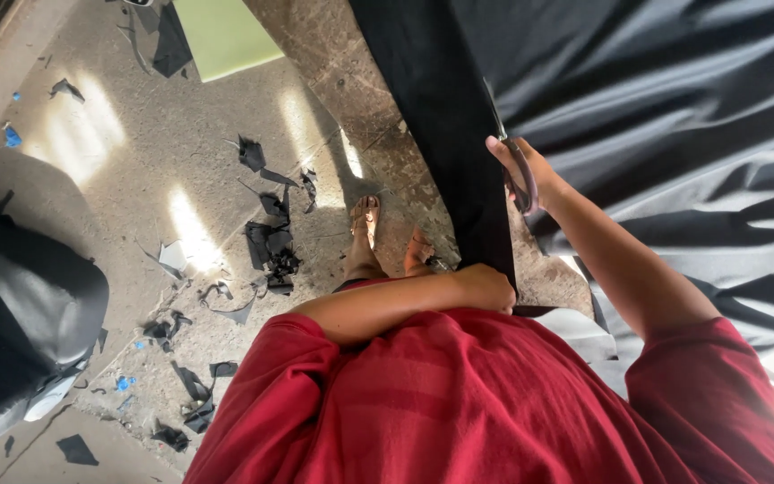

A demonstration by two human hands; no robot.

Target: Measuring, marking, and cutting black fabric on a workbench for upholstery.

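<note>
A wide sheet of black fabric (674, 108) covers the table on the right and hangs over its edge as a dark strip (445, 125). My right hand (523, 170) grips a pair of scissors (514, 166) whose blades point up along the fabric's edge. My left hand (487, 287) is closed on the lower end of the hanging black strip, close to my red shirt (459, 403).
Several black fabric scraps (270, 242) and small blue bits litter the stone floor. A green sheet (221, 36) lies at the top. A black bag or bundle (20, 314) sits at the left. My sandalled feet (387, 237) stand by the table.
</note>
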